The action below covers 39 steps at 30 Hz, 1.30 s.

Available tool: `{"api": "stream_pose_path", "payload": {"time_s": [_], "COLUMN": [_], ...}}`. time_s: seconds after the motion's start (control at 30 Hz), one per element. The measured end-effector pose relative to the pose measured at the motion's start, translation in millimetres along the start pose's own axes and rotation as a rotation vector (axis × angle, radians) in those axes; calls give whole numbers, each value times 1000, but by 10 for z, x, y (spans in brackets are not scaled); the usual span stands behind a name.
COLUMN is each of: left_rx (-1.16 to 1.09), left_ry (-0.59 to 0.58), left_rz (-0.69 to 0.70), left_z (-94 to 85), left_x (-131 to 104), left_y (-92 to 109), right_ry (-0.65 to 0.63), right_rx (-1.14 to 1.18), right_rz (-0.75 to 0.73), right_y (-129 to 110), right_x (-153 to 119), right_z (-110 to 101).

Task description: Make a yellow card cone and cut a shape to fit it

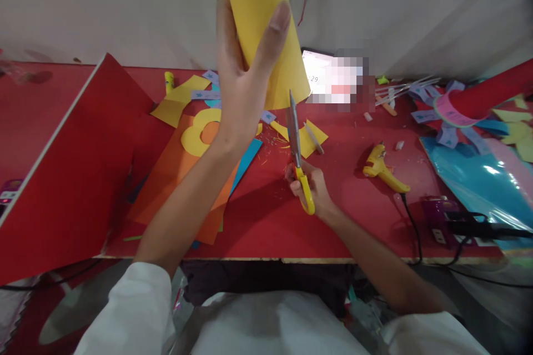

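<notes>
My left hand (245, 77) is wrapped round a yellow paper tube (262, 16), raised above the back of the red table. The tube leans slightly, and a bit of green shows behind its upper left side. In my right hand (314, 188) are scissors (296, 144) with yellow handles, their blades pointing up. The blade tips are at the tube's lower edge; whether they touch the paper I cannot tell. Under the scissors lies a yellow paper scrap (314, 135) with a thin pale stick on it.
Orange sheets (166, 191) and a yellow flower cutout (194, 144) lie left, beside an upright red board (83, 177). A yellow glue gun (383, 169), a purple power box (441, 221) with cables, and a blue sheet (470, 177) are on the right. A lit screen (320, 74) stands behind.
</notes>
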<state>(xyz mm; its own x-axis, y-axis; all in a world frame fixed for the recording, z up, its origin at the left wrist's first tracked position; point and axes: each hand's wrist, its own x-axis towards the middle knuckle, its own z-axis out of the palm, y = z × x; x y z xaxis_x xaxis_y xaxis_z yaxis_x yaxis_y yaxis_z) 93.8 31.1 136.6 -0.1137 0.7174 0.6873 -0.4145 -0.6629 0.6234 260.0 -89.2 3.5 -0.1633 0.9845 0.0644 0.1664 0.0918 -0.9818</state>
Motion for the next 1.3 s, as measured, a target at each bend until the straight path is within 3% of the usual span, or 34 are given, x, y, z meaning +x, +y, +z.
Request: {"api": "stream_pose_path", "payload": {"time_s": [0.77,1.07,1.3], "left_rx": [-41,46,113], "left_ry": [-34,92,89], "left_rz": [-6,20,36], "left_z": [16,52,2], "left_x": [8,20,49], "left_y": [-34,53,36], "right_ry": [17,-20,-19], "right_rx": [-27,-40,-58], "right_rz": [87,19,51], "right_y": [2,-42,-48], "right_x": [-21,22,26], "right_z": [-21,7,-8]}}
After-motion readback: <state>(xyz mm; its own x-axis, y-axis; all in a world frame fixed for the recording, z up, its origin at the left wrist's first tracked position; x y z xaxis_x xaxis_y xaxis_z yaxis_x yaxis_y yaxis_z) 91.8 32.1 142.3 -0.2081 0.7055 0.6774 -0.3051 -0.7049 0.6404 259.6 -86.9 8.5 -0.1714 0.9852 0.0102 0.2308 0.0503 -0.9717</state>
